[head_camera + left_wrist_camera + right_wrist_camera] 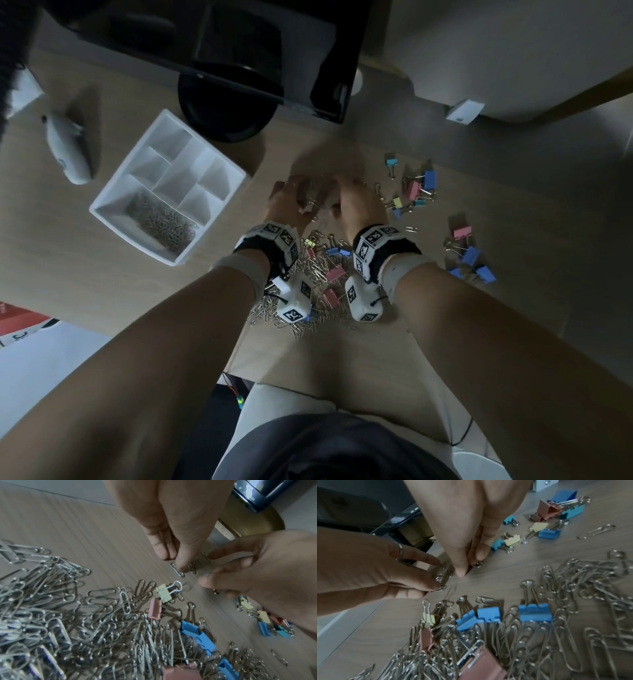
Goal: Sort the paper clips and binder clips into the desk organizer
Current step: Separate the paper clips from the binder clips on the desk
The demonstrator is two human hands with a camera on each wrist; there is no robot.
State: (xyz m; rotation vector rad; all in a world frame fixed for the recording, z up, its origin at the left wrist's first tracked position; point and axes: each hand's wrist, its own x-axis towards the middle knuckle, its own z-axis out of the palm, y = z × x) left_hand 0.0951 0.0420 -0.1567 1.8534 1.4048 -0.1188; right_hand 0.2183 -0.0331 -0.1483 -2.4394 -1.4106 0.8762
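Two hands were close together on the desk (85, 274), just past the mixed pile (85, 615): left hand (287, 202) had fairly straight fingers (419, 574) resting on loose paper clips (441, 577), right hand (356, 205) pinched a paper clip (478, 564). Binder clips (419, 186) lay scattered to its right. Desk organizer (133, 240) sat off left w/ paper clips (161, 219) in its long front compartment.

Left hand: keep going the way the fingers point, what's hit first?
Most likely the loose paper clip at its fingertips, then the desk. The left hand points steeply down and looks on or just above that clip; depth is unclear.
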